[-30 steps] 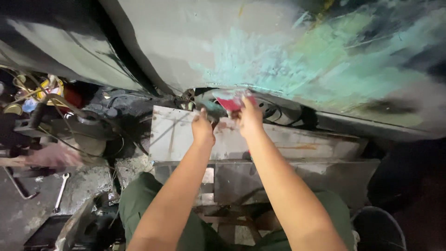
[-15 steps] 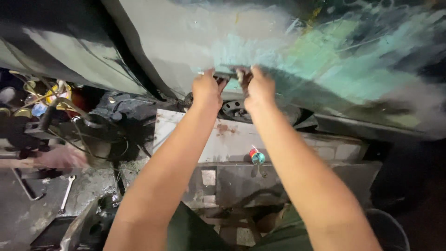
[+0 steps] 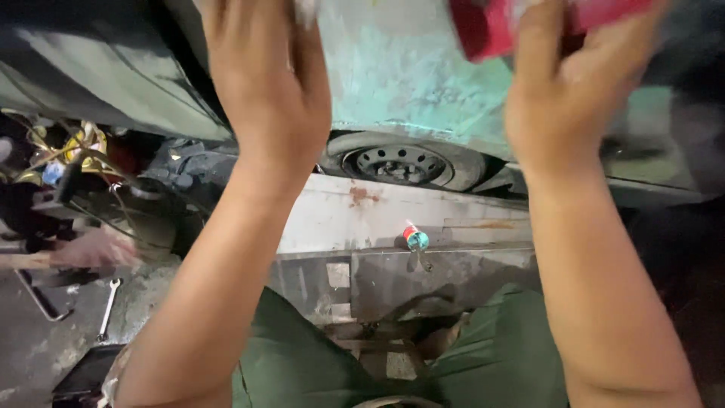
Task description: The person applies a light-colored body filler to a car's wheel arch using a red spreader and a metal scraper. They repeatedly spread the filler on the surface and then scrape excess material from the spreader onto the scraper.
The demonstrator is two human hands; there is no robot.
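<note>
Both my hands are raised close to the camera, in front of a grey car body panel (image 3: 408, 75) with a teal patch. My right hand (image 3: 566, 91) grips a red object (image 3: 483, 26) at the top edge; its shape is cut off by the frame. I see my left hand (image 3: 264, 83) from the back, with its fingertips out of frame. A scrap of something white (image 3: 306, 7) shows beside them, and I cannot tell whether the hand holds it. Below, a small red and teal can (image 3: 414, 238) stands on a metal ledge (image 3: 340, 219).
A car wheel (image 3: 400, 162) sits under the panel behind the ledge. At the left lie cluttered tools, wires and a dark round machine (image 3: 143, 211). A wrench (image 3: 109, 295) rests on the floor. My green trousers (image 3: 302, 363) fill the bottom.
Both hands have risen from the panel toward the camera and spread apart. The small can, in my hands a second ago, now stands on the ledge. The red object appears in my right hand.
</note>
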